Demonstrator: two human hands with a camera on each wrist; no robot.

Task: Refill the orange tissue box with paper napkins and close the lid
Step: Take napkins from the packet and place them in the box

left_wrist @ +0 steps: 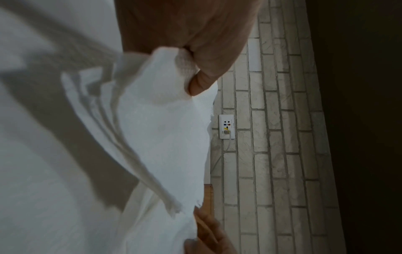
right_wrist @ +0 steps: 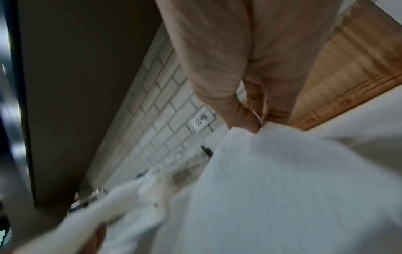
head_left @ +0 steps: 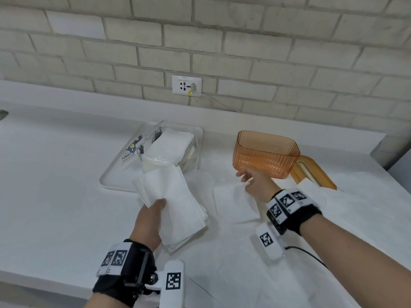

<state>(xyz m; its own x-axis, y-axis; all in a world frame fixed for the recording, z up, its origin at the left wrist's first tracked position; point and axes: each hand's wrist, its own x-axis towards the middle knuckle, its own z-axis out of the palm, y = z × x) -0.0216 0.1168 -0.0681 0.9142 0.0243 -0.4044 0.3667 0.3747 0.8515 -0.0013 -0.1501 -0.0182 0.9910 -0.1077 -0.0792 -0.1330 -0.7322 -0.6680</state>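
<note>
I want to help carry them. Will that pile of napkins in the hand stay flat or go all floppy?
Probably floppy: the napkin stack in the left hand already fans apart at its free end. Likely light, since a thumb-and-fingers grip carries it. Loose sheets may slip out, so pinch firmly.

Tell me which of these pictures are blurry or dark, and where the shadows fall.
Head view: sharp and evenly lit, brick lines bowed by the wide lens. Left wrist view: dim, with a dark right edge; the napkin stack held by the left hand throws a broad shadow on the counter. Right wrist view: motion-blurred, especially the napkin pinched by the right hand.
</note>
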